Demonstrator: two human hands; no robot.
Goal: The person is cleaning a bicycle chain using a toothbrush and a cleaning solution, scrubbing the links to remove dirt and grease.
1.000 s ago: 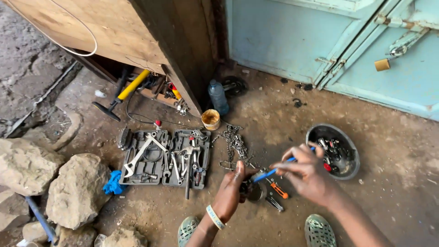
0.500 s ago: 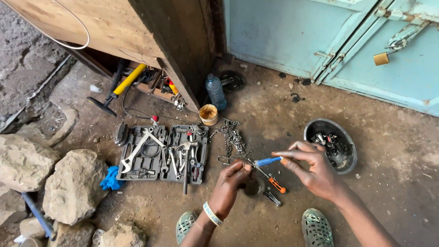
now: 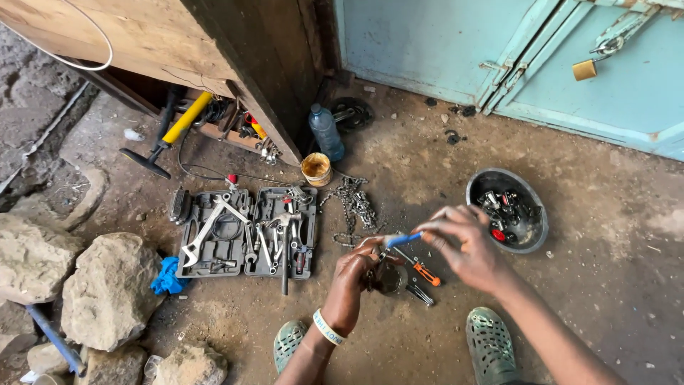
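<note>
1. Where the person crouches over the dirt floor (image 3: pixel 627 285), the green clogs (image 3: pixel 491 342) sit nearest, with both hands raised just above them.
2. By my reading, the step in hand is working a small tool into a part: the left hand (image 3: pixel 353 274) curls its fingers tight around a dark round metal part (image 3: pixel 388 278), while the right hand (image 3: pixel 463 246) pinches the blue-handled tool (image 3: pixel 402 239) between thumb and fingertips, other fingers loosely bent.
3. This tool lies nearly level, its long axis running left to right, the blue handle toward the right hand and the working end pointing left and slightly down at the metal part.
4. Next, I judge, the tip needs steady seating before any turning, the part held still.
5. An orange-handled screwdriver (image 3: pixel 427 273) lies on the floor just beyond.
6. Farther off sit the open tool case (image 3: pixel 246 232), a chain (image 3: pixel 353 203) and a dark bowl (image 3: pixel 538 235) of small parts.
</note>
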